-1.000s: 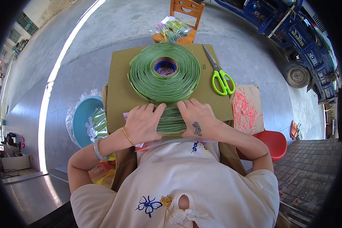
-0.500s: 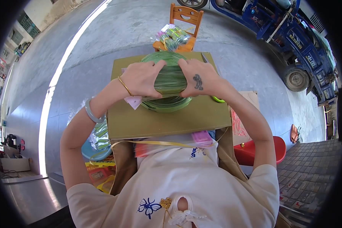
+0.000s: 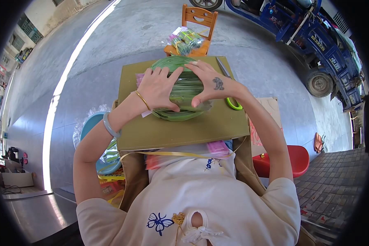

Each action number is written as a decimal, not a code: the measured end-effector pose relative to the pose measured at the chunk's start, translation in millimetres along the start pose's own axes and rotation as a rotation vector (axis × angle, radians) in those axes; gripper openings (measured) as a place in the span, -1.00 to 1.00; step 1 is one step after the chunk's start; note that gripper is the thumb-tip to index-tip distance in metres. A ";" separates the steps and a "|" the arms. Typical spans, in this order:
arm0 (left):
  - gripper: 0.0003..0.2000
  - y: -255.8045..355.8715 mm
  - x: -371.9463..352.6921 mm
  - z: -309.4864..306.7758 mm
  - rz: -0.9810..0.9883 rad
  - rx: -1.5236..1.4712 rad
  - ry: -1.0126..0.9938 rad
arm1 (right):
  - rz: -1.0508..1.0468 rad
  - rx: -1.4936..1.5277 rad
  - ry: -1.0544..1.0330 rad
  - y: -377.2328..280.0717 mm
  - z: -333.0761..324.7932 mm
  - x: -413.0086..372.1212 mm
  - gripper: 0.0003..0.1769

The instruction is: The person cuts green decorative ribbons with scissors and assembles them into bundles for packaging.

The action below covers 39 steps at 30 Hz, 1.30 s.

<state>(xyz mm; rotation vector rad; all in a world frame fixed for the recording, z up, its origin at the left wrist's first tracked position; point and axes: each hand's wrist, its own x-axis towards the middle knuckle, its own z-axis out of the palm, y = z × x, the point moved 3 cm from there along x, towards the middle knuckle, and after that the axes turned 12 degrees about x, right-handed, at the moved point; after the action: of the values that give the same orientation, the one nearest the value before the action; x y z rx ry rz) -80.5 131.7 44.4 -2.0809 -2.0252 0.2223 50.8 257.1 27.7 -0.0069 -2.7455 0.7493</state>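
A round coiled bundle of long green strands (image 3: 185,88) lies on the olive-green board (image 3: 151,133), with clear plastic around its middle. My left hand (image 3: 158,88) rests on the bundle's left side, fingers spread over it and thumb near its lower middle. On the right side, my right hand (image 3: 209,82) is spread too, its fingertips at the top and its thumb low on the plastic. Scissors with green handles (image 3: 234,104) lie on the board, right of my right hand. Pinkish plastic shows at the bundle's left edge.
Plastic-wrapped green bundles (image 3: 186,41) sit on a wooden chair (image 3: 200,18) beyond the board. A blue basin (image 3: 92,125) stands at the left, a red stool (image 3: 297,161) at the right. A blue three-wheeled vehicle (image 3: 315,45) is at the upper right.
My left hand has shifted right and slightly down, its fingers spreading over the bundle. My right hand has opened wider, its fingertips further up and left. More of the scissors shows.
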 end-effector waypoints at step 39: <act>0.09 -7.0 -6.9 10.0 0.030 -0.088 0.242 | 0.238 -0.301 -0.113 -27.8 14.2 14.8 0.22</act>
<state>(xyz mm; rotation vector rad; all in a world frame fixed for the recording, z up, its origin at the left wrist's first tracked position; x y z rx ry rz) -90.1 125.6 36.3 -2.0761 -1.8918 -0.1112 34.7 227.2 34.0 -0.3704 -2.9735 0.3941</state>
